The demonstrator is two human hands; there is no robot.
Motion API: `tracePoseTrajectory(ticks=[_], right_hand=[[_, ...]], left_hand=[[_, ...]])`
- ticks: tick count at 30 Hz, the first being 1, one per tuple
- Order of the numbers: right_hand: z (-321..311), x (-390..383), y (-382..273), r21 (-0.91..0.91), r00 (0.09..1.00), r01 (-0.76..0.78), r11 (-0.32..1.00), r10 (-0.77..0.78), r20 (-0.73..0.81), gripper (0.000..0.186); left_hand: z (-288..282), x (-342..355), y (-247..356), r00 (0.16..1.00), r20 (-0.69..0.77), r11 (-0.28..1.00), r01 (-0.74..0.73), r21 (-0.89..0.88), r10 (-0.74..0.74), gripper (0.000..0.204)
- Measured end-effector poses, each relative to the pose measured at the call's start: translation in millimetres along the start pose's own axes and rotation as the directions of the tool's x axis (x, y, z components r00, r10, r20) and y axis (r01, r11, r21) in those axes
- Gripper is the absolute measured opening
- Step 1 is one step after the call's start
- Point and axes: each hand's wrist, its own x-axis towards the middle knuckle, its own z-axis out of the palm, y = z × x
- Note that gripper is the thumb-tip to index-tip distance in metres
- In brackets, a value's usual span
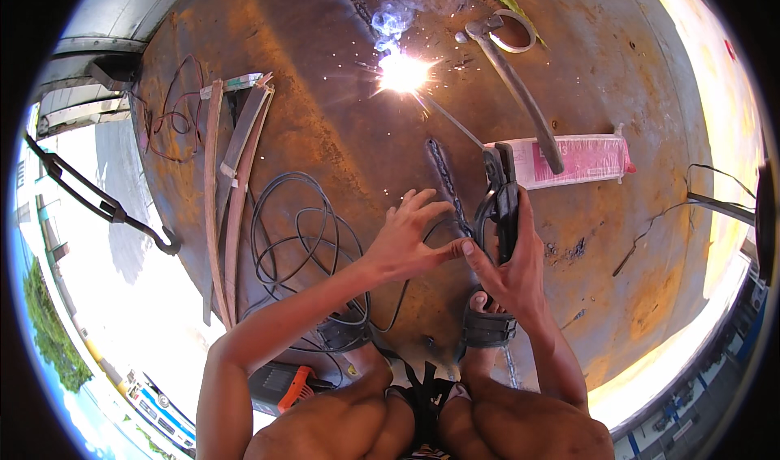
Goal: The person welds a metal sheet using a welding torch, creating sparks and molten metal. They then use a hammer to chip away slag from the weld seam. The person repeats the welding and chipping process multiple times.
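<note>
My right hand (516,277) is closed round a black electrode holder (505,200). A thin welding rod (455,123) is clamped in the holder and slants up and left to a bright arc (404,73). Sparks and bluish smoke surround the arc, and its glare hides the rod's tip. Bare, with fingers spread, my left hand (414,233) hovers beside the holder, its thumb close to my right thumb. Beneath the hands, a dark weld bead (443,172) runs along the rusty metal plate (325,135).
A hammer (520,90) lies across a pink packet (581,159), beside a metal ring (512,31). Coiled black cable (296,224) spreads near my left foot. Long strips (236,159) lie at the left, and an orange-black machine (284,387) sits below. My sandalled feet stand on the plate.
</note>
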Motion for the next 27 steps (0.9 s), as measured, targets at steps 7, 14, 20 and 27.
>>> tracePoseTrajectory(ticks=[7,14,20,27], right_hand=[[-1.3,0.7,-2.6,0.006,1.0,-0.021,1.0,0.021,0.016,0.102],[-1.3,0.8,-1.7,0.009,1.0,-0.005,1.0,0.005,0.008,0.102],[-2.1,0.7,-3.8,0.004,0.999,-0.033,0.999,0.033,0.02,0.102],[-0.4,0.6,0.1,-0.007,1.0,0.022,1.0,-0.022,-0.005,0.102]], left_hand=[[2.1,1.2,-2.1,1.0,0.004,0.998,0.014,-0.061,-0.013,0.1],[1.5,0.5,-0.2,1.0,-0.012,1.0,-0.003,-0.016,0.003,0.088],[2.7,0.2,-0.5,1.0,-0.017,0.999,0.009,-0.051,-0.01,0.095],[3.1,0.6,-2.0,1.0,0.007,0.997,0.024,-0.074,-0.024,0.1]])
